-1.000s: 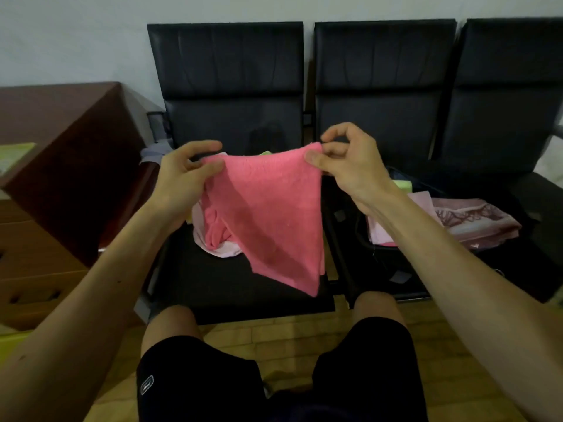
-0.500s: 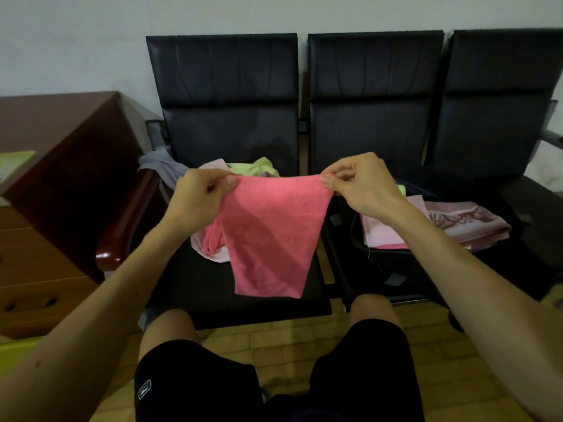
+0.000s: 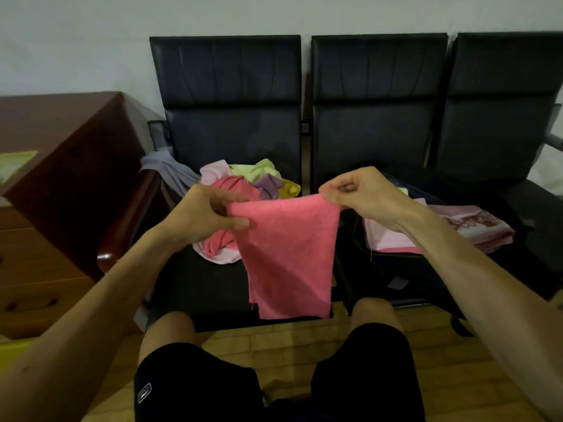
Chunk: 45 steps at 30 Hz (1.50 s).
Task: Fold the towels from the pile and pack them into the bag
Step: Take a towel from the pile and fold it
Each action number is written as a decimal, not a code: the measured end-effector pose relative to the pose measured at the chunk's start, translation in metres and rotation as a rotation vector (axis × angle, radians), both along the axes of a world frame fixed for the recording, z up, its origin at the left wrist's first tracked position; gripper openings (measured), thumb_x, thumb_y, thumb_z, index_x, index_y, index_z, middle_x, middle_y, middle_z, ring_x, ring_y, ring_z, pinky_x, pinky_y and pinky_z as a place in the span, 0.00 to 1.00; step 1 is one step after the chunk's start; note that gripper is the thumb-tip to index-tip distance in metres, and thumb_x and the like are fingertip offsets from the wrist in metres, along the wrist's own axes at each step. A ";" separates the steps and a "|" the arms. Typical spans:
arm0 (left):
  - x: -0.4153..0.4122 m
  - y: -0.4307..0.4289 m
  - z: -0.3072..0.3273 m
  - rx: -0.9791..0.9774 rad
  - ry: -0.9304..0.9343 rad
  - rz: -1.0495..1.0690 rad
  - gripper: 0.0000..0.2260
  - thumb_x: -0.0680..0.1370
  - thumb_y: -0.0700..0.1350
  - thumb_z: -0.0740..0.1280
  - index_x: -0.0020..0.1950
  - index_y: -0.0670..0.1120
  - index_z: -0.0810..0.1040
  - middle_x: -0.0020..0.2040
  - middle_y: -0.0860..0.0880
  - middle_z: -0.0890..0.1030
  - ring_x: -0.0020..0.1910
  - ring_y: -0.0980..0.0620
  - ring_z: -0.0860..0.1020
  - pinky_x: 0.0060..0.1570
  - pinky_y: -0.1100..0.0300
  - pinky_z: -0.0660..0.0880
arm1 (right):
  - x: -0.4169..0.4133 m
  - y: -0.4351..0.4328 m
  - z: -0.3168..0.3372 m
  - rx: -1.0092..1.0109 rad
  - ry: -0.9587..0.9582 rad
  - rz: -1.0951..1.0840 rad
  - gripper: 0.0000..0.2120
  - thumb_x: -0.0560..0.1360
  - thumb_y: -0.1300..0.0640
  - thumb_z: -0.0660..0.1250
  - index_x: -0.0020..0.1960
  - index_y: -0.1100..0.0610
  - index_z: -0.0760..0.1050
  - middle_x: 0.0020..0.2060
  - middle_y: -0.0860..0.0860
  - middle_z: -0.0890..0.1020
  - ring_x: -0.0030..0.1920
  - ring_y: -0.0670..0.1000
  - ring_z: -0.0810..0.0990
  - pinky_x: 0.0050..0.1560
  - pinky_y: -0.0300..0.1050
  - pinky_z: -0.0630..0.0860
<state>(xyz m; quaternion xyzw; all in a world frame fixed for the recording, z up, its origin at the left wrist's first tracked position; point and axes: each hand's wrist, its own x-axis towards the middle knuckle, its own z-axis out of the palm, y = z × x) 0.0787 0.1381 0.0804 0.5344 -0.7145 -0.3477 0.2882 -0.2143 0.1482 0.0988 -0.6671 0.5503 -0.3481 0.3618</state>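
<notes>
- The left hand [image 3: 201, 217] pinches the top left corner of the pink towel [image 3: 286, 257] between thumb and fingers; the right hand [image 3: 362, 196] pinches the top right corner the same way.
- Both grips are closed on cloth, and the top edge runs taut and nearly level between them.
- A second ago the towel hung skewed to a point; now it hangs as a squarer panel with a fairly straight bottom edge, and the hands have dropped lower.
- That suggests the towel is lined up and ready for the next fold, which is not yet made.
- The towel hangs in the air in front of the left seat [image 3: 198, 281], above the person's knees.
- The pile [image 3: 259, 181] of unfolded towels lies on that seat, behind the towel.
- The bag [image 3: 405, 269] sits on the next seat, right of the towel, with folded towels [image 3: 475, 226] showing in it.
- Much of the pile remains, so the task looks well short of done.
</notes>
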 end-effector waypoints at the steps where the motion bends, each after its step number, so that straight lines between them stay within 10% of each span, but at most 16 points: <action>1: 0.000 -0.001 -0.001 -0.038 -0.111 0.012 0.21 0.67 0.44 0.79 0.59 0.50 0.82 0.46 0.54 0.84 0.43 0.62 0.83 0.42 0.73 0.76 | 0.000 0.000 -0.002 -0.006 0.060 0.008 0.07 0.70 0.57 0.78 0.46 0.50 0.84 0.40 0.50 0.87 0.44 0.50 0.86 0.54 0.50 0.82; 6: -0.003 0.002 -0.007 -0.208 -0.380 -0.012 0.14 0.74 0.46 0.75 0.60 0.50 0.83 0.39 0.59 0.81 0.39 0.62 0.79 0.46 0.59 0.77 | 0.005 -0.001 -0.016 -0.138 0.390 -0.035 0.09 0.68 0.52 0.79 0.47 0.53 0.85 0.37 0.43 0.83 0.40 0.43 0.81 0.45 0.44 0.80; 14: -0.012 0.002 -0.011 -0.332 -0.341 0.054 0.06 0.76 0.44 0.73 0.46 0.42 0.86 0.37 0.50 0.78 0.42 0.46 0.72 0.44 0.61 0.66 | 0.000 0.006 -0.036 -0.147 0.350 -0.093 0.10 0.70 0.50 0.77 0.39 0.57 0.83 0.31 0.50 0.80 0.32 0.46 0.75 0.34 0.41 0.71; 20: -0.024 0.009 -0.010 -0.089 0.109 -0.070 0.07 0.79 0.48 0.67 0.50 0.45 0.81 0.47 0.48 0.82 0.47 0.54 0.81 0.50 0.52 0.79 | -0.020 0.017 -0.053 0.163 -0.109 -0.034 0.07 0.74 0.52 0.72 0.46 0.57 0.82 0.43 0.50 0.85 0.50 0.49 0.82 0.59 0.48 0.76; 24: -0.044 0.011 -0.013 -0.198 0.260 -0.009 0.05 0.82 0.48 0.63 0.54 0.52 0.78 0.50 0.55 0.81 0.51 0.58 0.79 0.54 0.60 0.76 | -0.003 0.030 -0.076 0.265 -0.739 -0.131 0.03 0.77 0.57 0.66 0.49 0.56 0.78 0.42 0.48 0.84 0.53 0.52 0.82 0.56 0.48 0.78; 27: -0.060 0.006 -0.010 -0.307 0.280 0.012 0.05 0.83 0.46 0.61 0.56 0.53 0.76 0.48 0.65 0.79 0.51 0.67 0.77 0.52 0.72 0.72 | 0.034 0.055 -0.118 0.364 -0.650 -0.102 0.14 0.72 0.66 0.72 0.55 0.55 0.77 0.43 0.45 0.86 0.50 0.47 0.84 0.46 0.40 0.79; 31: -0.057 -0.002 -0.018 -0.348 0.281 0.109 0.05 0.84 0.46 0.61 0.56 0.50 0.76 0.49 0.59 0.79 0.48 0.66 0.77 0.51 0.72 0.71 | 0.057 0.071 -0.137 0.506 -0.777 -0.003 0.26 0.57 0.47 0.84 0.52 0.55 0.85 0.52 0.53 0.86 0.56 0.53 0.83 0.56 0.46 0.79; 36: -0.034 -0.025 -0.058 0.063 0.323 0.347 0.10 0.82 0.51 0.65 0.48 0.45 0.78 0.44 0.49 0.80 0.42 0.55 0.79 0.44 0.55 0.76 | 0.064 0.083 -0.114 0.675 -1.071 -0.053 0.41 0.42 0.46 0.87 0.54 0.56 0.84 0.52 0.56 0.86 0.52 0.54 0.85 0.47 0.47 0.82; 45: -0.031 0.010 -0.106 0.900 1.243 0.194 0.37 0.76 0.72 0.54 0.69 0.43 0.76 0.66 0.37 0.78 0.64 0.38 0.78 0.67 0.39 0.68 | 0.065 0.073 -0.077 0.678 -1.188 -0.185 0.18 0.67 0.48 0.67 0.51 0.58 0.84 0.49 0.57 0.86 0.45 0.52 0.86 0.38 0.46 0.83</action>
